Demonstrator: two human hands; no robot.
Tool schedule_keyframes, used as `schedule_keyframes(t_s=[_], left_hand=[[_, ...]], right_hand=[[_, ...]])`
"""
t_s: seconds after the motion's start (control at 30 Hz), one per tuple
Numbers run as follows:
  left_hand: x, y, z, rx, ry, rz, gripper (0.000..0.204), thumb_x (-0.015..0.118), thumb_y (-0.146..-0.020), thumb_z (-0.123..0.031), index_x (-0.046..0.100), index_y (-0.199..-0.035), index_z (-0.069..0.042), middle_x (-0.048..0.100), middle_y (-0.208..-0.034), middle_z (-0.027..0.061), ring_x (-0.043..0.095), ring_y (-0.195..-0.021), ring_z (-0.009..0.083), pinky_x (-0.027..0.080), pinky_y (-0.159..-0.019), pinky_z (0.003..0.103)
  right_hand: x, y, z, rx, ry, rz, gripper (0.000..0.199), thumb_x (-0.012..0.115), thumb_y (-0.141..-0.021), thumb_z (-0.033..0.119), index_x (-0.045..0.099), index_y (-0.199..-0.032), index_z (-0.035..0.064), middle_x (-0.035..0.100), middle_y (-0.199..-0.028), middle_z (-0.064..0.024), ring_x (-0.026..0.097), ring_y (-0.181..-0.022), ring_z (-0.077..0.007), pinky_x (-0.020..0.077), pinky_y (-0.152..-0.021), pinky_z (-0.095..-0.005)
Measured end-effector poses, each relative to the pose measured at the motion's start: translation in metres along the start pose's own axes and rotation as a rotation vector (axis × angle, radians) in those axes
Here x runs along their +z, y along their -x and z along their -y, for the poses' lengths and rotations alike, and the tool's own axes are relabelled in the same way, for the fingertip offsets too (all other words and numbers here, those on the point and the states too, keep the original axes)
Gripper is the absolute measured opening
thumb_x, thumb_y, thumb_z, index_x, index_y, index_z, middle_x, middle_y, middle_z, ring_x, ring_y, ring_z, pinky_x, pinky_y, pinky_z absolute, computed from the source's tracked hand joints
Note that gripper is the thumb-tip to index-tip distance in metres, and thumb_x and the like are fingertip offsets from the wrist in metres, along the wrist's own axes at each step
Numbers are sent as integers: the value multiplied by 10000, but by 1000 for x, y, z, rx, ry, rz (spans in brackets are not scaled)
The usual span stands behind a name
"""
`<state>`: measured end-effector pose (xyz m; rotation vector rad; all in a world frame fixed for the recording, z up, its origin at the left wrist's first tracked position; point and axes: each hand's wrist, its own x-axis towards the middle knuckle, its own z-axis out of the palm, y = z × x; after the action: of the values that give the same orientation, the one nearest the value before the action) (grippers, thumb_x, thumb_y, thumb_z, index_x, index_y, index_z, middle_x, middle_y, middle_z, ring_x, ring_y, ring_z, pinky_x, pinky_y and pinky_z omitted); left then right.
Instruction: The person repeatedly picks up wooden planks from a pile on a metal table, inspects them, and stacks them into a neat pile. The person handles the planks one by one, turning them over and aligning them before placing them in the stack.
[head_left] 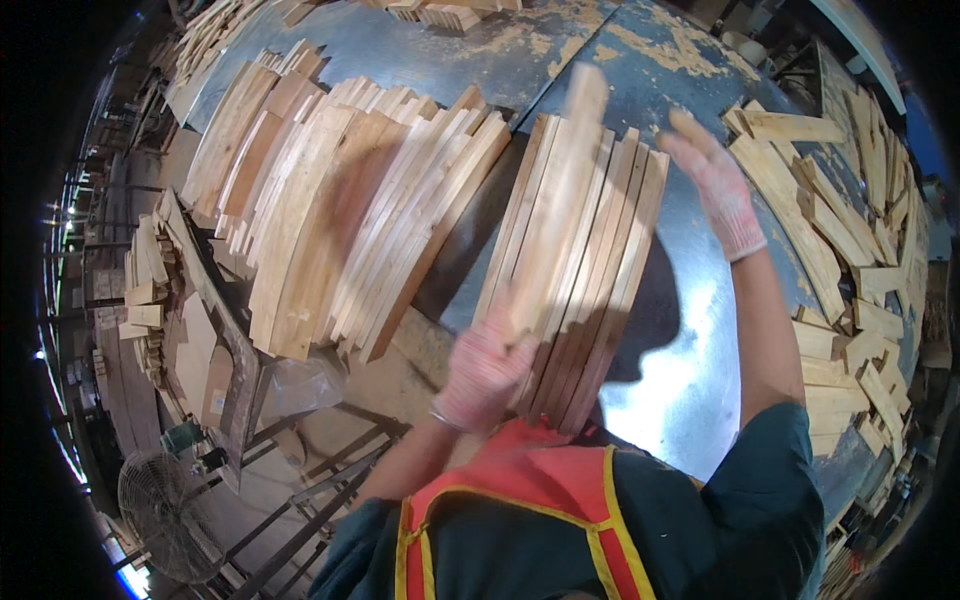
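Note:
My left hand (487, 368), in a pale pinkish work glove, is closed around the near end of a wooden slat (563, 210). That slat is blurred and slants up over a row of similar slats (628, 240) standing on edge on the metal table (672, 375). Off to the right of the row, my gloved right hand (712, 182) is raised, fingers stretched out and slightly smeared, with nothing in it. It is apart from the wood.
Another long row of slats (385, 225) lies to the left. Loose boards (800, 215) are heaped on the right side. Sawdust (660, 45) covers parts of the far tabletop. A caged fan (170, 515) stands at the lower left beside metal framing (300, 520).

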<state>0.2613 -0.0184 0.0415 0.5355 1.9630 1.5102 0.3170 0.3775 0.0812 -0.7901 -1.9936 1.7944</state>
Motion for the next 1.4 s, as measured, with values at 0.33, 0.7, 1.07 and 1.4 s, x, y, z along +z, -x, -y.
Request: schedule_keyframes(t_s=[0.33, 0.7, 1.07, 1.4], left_hand=[[-231, -85, 30, -65, -1252, -131, 437, 729, -961, -150, 618, -1338, 41, 749, -1128, 144, 741, -1009, 314, 600, -836, 416], [-81, -13, 113, -210, -331, 363, 819, 701, -974, -529, 498, -1545, 21, 584, -1509, 241, 535, -1421, 330, 409, -1189, 399], [-108, -18, 102, -97, -581, 181, 340, 689, -904, -351, 703, -1023, -33, 703, -955, 277, 691, -902, 423, 553, -839, 460], [-208, -10, 20, 192, -859, -230, 338, 730, -844, -290, 664, -1070, -48, 668, -1130, 214, 657, -1106, 414, 529, -967, 491]], right_hand=[[50, 187, -101, 685, 192, 127, 1109, 807, -890, 557, 282, -1638, -70, 505, -1566, -275, 496, -1455, -315, 382, -1210, -368], [84, 215, -127, 588, 44, -11, 901, 831, -924, 402, 410, -1575, -56, 654, -1377, -175, 620, -1221, -252, 491, -1059, -343], [101, 199, -118, 626, 283, 58, 405, 734, -916, 293, 687, -1114, -58, 698, -841, -107, 647, -752, -195, 521, -671, -362], [114, 203, -100, 592, 523, -53, 693, 728, -857, 482, 657, -1179, -126, 752, -1016, -292, 730, -1038, -393, 532, -951, -445]])
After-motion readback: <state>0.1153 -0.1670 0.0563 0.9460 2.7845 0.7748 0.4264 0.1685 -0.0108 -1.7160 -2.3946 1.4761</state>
